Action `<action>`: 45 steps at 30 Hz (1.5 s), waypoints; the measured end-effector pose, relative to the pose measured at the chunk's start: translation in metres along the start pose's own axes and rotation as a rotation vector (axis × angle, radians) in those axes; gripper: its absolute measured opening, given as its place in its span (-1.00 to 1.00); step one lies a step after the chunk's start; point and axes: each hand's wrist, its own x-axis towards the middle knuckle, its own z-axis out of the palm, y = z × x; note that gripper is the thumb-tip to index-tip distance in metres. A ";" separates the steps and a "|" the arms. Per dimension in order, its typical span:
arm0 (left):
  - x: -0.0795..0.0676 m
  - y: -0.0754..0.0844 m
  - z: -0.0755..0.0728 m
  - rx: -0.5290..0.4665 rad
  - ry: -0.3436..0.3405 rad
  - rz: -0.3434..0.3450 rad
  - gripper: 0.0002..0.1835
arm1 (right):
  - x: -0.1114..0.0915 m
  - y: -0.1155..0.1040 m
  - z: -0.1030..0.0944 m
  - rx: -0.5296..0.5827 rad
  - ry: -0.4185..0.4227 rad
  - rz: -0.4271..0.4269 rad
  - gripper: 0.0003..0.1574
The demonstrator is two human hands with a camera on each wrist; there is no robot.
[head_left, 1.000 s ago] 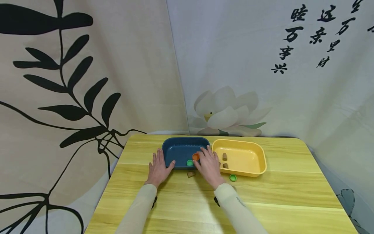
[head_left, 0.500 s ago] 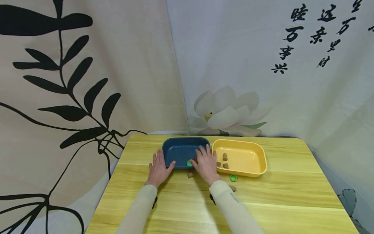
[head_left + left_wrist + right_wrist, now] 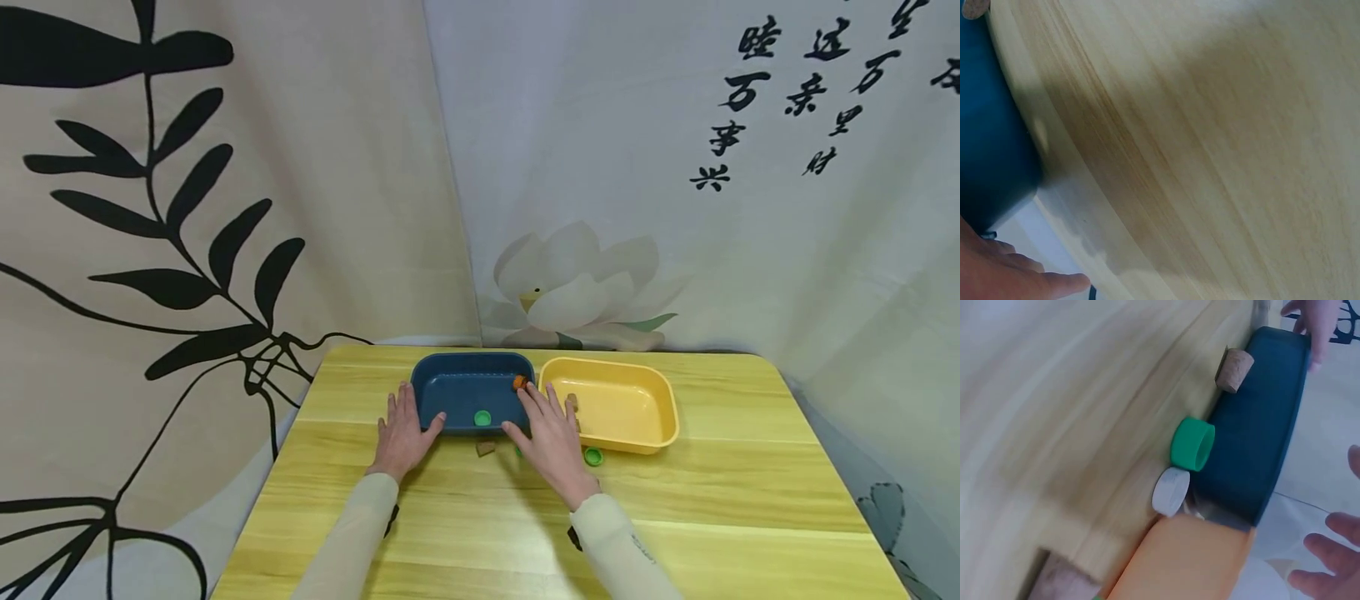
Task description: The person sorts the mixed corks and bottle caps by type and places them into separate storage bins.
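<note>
My left hand (image 3: 403,431) rests with spread, straight fingers at the left front corner of a dark blue tray (image 3: 450,385). My right hand (image 3: 553,440) hovers over the blue tray's right front corner, its fingers extended and holding nothing. Just beyond those fingertips an orange bottle cap (image 3: 520,382) lies by the tray's right wall. A green bottle cap (image 3: 482,418) sits near the front wall inside. In the right wrist view, a cork (image 3: 1235,370), another green cap (image 3: 1190,444) and a white cap (image 3: 1171,491) are on the table along the trays' front.
Right of the blue tray stands a yellow tray (image 3: 660,408), with corks (image 3: 572,401) partly hidden by my hand. A bright green cap (image 3: 593,457) lies on the table before it. Another cork (image 3: 1063,578) shows at the right wrist view's lower edge.
The orange cap has moved toward the blue tray's right back side. My right hand covered it half a second ago and has since drawn back rightward. The left hand stays put.
</note>
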 end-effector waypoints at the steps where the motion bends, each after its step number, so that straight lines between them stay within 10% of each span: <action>1: 0.000 0.000 0.000 -0.001 0.003 0.000 0.10 | -0.003 0.002 -0.002 0.004 0.008 -0.007 -0.14; 45: -0.001 0.000 -0.001 -0.021 0.011 0.013 0.09 | -0.092 0.067 -0.041 -0.042 0.125 -0.099 -0.31</action>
